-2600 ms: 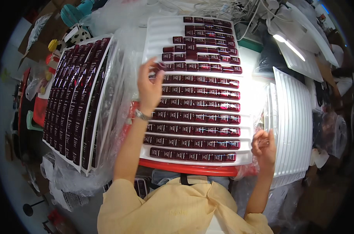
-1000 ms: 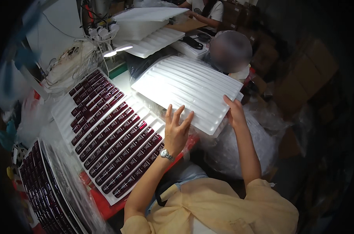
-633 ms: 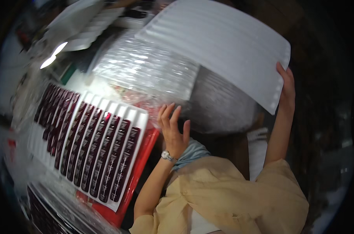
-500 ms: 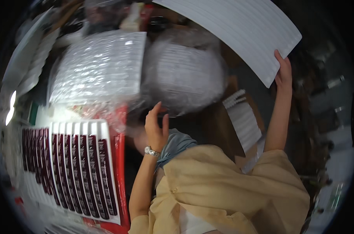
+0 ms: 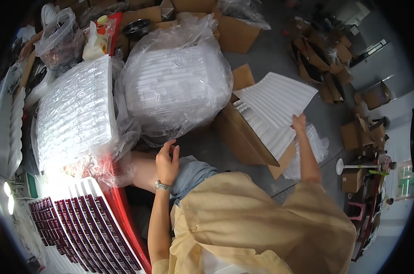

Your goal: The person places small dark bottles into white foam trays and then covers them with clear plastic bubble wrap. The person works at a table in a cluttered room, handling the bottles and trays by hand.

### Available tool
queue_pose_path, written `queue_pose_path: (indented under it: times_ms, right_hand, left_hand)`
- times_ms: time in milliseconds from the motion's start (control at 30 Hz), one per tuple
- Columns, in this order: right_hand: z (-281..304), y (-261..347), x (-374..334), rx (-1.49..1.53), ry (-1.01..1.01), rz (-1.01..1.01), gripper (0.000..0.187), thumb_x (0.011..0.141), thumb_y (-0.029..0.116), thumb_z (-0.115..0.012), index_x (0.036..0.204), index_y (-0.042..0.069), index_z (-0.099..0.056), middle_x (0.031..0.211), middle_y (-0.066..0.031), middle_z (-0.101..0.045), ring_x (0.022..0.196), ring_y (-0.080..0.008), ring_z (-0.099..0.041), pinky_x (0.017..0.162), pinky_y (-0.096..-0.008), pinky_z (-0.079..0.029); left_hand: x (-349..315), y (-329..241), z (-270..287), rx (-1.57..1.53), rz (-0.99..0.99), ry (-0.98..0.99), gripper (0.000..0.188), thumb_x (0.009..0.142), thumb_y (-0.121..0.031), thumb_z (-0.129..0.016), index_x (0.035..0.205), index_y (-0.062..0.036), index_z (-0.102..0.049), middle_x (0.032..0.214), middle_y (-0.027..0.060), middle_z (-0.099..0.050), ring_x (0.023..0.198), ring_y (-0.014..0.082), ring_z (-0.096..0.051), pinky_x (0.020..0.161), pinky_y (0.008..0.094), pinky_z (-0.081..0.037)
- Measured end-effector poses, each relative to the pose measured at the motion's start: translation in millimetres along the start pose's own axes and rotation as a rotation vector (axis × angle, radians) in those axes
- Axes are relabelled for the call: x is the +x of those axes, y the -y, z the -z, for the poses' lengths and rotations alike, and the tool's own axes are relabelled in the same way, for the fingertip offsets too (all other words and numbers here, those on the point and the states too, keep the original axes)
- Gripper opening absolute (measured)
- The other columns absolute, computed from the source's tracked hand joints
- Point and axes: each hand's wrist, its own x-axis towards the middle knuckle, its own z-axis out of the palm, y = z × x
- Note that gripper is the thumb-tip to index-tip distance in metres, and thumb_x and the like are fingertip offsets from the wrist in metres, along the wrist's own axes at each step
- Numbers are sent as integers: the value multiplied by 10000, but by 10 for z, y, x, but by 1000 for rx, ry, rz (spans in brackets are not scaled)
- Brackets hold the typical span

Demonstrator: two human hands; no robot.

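A person's right hand (image 5: pixel 299 122) grasps the near right corner of a white ribbed tray (image 5: pixel 280 97) above the mouth of an open carton (image 5: pixel 243 142), the tray's long axis seeming to run from far left to near right, roughly with the carton's own slant; whether tray and carton touch cannot be told. The right hand is far the nearer of the two hands, at the carton's right side, while the left hand (image 5: pixel 167 162), apparently holding nothing, hangs half-curled well to the carton's left, its wrist ringed by a metal watch (image 5: pixel 162 185). Inside the carton, plain brown cardboard with flaps spread, lie more pale ribbed sheets (image 5: pixel 273 139), thin and matte. Crumpled, translucent film (image 5: pixel 318 148) sits to the carton's right, partly behind the forearm. To its left bulges a rounded bundle of ribbed white sheets in wrinkled clear plastic (image 5: pixel 175 84), and farther left stands a tray of small, glossy clear pieces (image 5: pixel 74 114). Nearer the person and far left of the carton, a red-edged bench (image 5: pixel 121 217) carries straight rows of shiny dark-red blocks (image 5: pixel 95 228).
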Motion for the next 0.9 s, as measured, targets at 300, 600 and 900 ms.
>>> queue_pose_path:
  times_ms: [300,600,900]
  right_hand:
    - [995,1014,-174,-44,514,36,349,789,30,-493,1125,-43,-553,707,-125,-602,480,-186,-569,341,-305,-422]
    - [-1181,354,671,-239,223,-20,238,803,101,-489,1006,-2,-558,739,-145,-605,549,-250,-593,453,-377,-476]
    - [-1260,674,1472,-60,387,-18,221,863,209,-470,727,60,-558,583,-105,-535,477,-258,-544,394,-412,-430]
  left_hand:
    - [57,40,-41,37,61,44,189,869,-122,-621,1017,-6,-629,781,137,-653,693,258,-635,620,351,-481]
    - [-3,197,91,76,100,-53,224,835,-159,-656,1007,-17,-631,812,147,-658,727,308,-625,652,397,-492]
    - [-253,197,429,80,227,-198,229,837,-186,-642,1002,-28,-624,847,122,-660,835,298,-633,721,401,-500]
